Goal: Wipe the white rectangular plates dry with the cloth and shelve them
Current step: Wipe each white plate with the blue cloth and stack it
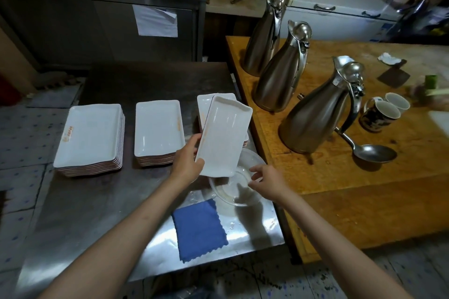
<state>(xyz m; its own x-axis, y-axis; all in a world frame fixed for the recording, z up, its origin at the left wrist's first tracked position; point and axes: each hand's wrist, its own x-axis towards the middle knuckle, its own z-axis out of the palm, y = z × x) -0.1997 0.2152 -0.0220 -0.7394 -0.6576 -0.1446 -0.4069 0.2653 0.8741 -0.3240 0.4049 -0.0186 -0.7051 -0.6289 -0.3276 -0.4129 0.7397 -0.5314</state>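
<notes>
White plate [222,136]: tilted, gripped at its edge by left hand [187,161].
Right hand [266,181]: fingers loose, grasping nothing, over clear bowl [237,193].
Blue cloth [199,226]: flat on worktop [80,221].

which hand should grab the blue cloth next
The right hand: it is open and holds nothing, hovering over the clear dish just beyond the cloth. The left hand is busy gripping the plate.
</notes>
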